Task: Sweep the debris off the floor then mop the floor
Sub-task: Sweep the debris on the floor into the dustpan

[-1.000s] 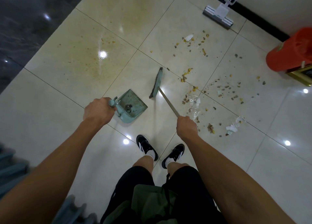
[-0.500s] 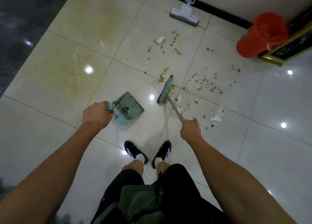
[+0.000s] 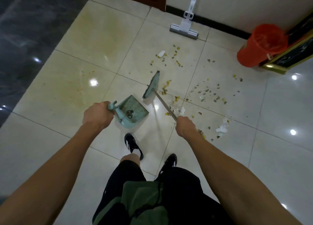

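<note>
From the head camera, the left hand [image 3: 97,115] is curled tight round the handle of one green dustpan [image 3: 131,111], which sits on the tiled floor [image 3: 81,58] with a small dark clump of dirt inside it. The right hand [image 3: 185,125] grips the thin handle of one green broom [image 3: 151,85], and its head rests on the floor just beside the dustpan. Debris [image 3: 206,93], many small bits and a few white scraps, lies scattered to the right of the broom. One white mop [image 3: 184,27] leans by the far wall. One red bin [image 3: 261,45] with a red bag in it stands near the far right corner. Two black shoes [image 3: 133,145] stand below the dustpan.
</note>
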The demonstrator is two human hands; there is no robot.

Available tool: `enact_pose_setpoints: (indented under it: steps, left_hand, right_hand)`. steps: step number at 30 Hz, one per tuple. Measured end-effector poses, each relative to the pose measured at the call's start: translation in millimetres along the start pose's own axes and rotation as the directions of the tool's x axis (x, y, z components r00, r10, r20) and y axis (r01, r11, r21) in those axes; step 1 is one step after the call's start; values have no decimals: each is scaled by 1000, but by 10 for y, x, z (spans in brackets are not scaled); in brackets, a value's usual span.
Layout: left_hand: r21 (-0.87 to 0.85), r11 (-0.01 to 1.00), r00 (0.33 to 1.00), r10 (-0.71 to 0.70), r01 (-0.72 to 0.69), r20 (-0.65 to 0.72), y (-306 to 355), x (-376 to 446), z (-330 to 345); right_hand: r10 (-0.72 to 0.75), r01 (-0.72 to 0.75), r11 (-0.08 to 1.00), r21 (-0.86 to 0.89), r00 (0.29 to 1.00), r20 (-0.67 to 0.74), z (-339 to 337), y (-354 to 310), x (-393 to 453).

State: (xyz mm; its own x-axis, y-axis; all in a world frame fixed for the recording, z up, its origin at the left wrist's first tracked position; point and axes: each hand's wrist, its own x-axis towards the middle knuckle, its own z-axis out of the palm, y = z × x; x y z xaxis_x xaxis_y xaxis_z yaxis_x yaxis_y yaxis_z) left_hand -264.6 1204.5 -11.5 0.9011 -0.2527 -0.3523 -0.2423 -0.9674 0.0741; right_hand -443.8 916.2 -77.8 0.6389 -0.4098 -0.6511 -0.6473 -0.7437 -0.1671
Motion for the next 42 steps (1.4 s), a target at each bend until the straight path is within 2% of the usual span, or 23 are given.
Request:
enact_pose_setpoints:
  steps: [9,15,18,20,26,31,34,37,42]
  left_hand:
    - [-139,990,998,-31,39,58,-855,1050,-317]
    - [-217,975,995,-35,55,93,-1388,1665,-479]
    - [-203,978,994,-30,50,104,-1486,1895,-525]
    - [-173,984,993,-22,42,114,-1514,2018,-540]
    - [-103,995,991,29,-15,134,-1416,2168,-570]
    - [-56,995,986,88,-80,142,-1118,2126,-577]
    - [-27,993,985,119,-117,123,-901,2052,-563]
    - [8,988,983,151,-153,104,-653,1964,-548]
    - [53,969,967,235,-241,100,-159,1835,-527]
  right_hand:
    - [-35,35,999,-24,999,18,-429,-1614,1189]
    - [7,-17,984,179,998,55,-532,-2660,1885]
    - [15,-37,958,283,997,79,-524,-2979,2028]
    - [17,-42,958,284,996,90,-530,-3081,2085]
    - [101,-125,974,191,986,132,-555,-2827,2031]
    - [166,-176,978,108,981,99,-544,-2165,1731]
    - [216,-224,973,55,968,130,-515,-1745,1528]
    - [257,-273,958,90,954,157,-410,-1330,1287]
    - [322,-332,939,95,941,106,-265,-707,882]
